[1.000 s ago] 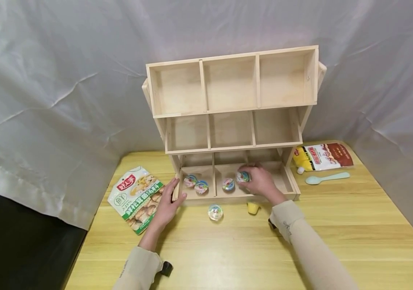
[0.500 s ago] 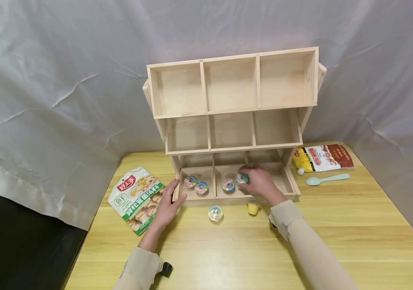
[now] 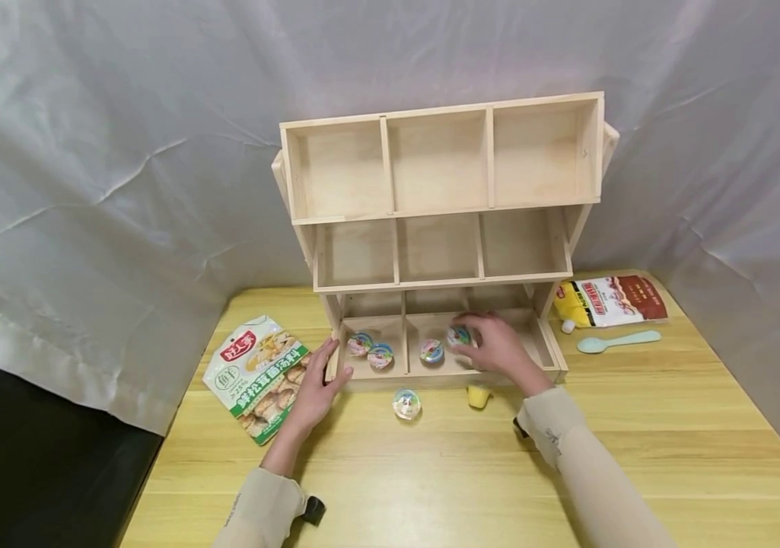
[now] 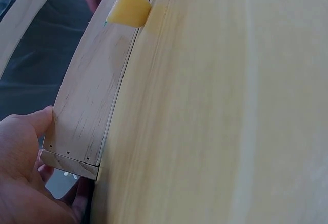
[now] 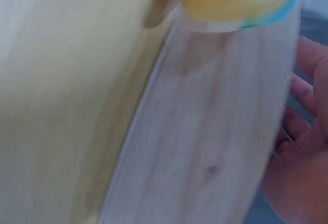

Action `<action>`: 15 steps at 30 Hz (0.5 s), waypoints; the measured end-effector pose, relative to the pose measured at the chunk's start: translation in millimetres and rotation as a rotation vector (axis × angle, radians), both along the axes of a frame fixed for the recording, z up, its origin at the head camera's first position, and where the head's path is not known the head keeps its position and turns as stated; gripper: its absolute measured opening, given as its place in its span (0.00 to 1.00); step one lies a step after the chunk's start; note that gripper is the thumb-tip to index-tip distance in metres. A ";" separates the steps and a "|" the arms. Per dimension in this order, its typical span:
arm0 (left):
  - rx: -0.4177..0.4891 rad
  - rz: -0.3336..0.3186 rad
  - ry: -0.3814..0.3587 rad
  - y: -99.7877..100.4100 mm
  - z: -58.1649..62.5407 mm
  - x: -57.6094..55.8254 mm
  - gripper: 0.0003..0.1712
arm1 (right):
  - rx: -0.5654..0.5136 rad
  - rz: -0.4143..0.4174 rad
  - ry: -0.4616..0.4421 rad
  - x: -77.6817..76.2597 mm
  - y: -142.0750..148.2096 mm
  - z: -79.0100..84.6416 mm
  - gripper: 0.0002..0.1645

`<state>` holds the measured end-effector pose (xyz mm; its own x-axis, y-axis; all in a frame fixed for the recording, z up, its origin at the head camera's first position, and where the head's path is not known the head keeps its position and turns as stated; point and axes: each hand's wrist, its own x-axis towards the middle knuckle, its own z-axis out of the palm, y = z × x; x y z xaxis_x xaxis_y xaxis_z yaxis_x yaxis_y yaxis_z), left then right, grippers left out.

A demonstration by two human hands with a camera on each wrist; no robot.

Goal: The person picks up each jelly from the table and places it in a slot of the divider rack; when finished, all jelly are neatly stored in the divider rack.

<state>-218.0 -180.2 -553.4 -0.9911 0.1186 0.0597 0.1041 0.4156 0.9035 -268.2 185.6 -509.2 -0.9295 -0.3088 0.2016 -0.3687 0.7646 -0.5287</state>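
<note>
My left hand (image 3: 316,387) grips the front left corner of a wooden shelf rack (image 3: 444,283), thumb at the front panel and fingers around the end, as the left wrist view shows. My right hand (image 3: 499,346) is in the lowest tier's right-hand section, thumb and forefinger spread on either side of a jelly cup (image 3: 459,336) with a foil lid. Another jelly cup (image 3: 431,351) sits just left of it. In the left section lie two more, a jelly cup (image 3: 360,344) and a jelly cup (image 3: 380,355) side by side.
On the table before the rack are a lid-up jelly cup (image 3: 406,404) and a yellow jelly cup (image 3: 478,396) on its side. A green-white food packet (image 3: 257,377) lies left. At right are a spouted pouch (image 3: 612,299) and a pale blue spoon (image 3: 619,340).
My right hand has shifted slightly right and its thumb has moved away from the forefinger, while the cup between them stays almost in place. My left hand has not moved.
</note>
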 end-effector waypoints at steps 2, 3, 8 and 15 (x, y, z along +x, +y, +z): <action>0.008 0.001 -0.001 0.0 -0.1 0.0 0.40 | -0.028 -0.025 -0.014 5.0 -0.9 5.6 0.32; 0.012 0.000 -0.001 0.1 0.0 0.1 0.40 | -0.042 -0.033 -0.010 7.8 -1.9 7.8 0.31; 0.025 -0.003 -0.007 0.6 1.0 0.4 0.40 | -0.143 -0.015 0.020 30.2 -16.4 14.8 0.27; 0.037 -0.006 -0.001 1.3 1.6 1.6 0.40 | -0.144 0.147 0.005 69.0 -50.0 12.8 0.22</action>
<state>-216.4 -178.9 -551.8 -0.9906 0.1219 0.0627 0.1050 0.3810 0.9186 -199.3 135.7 -496.4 -0.8754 -0.4085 0.2583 -0.4737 0.6193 -0.6261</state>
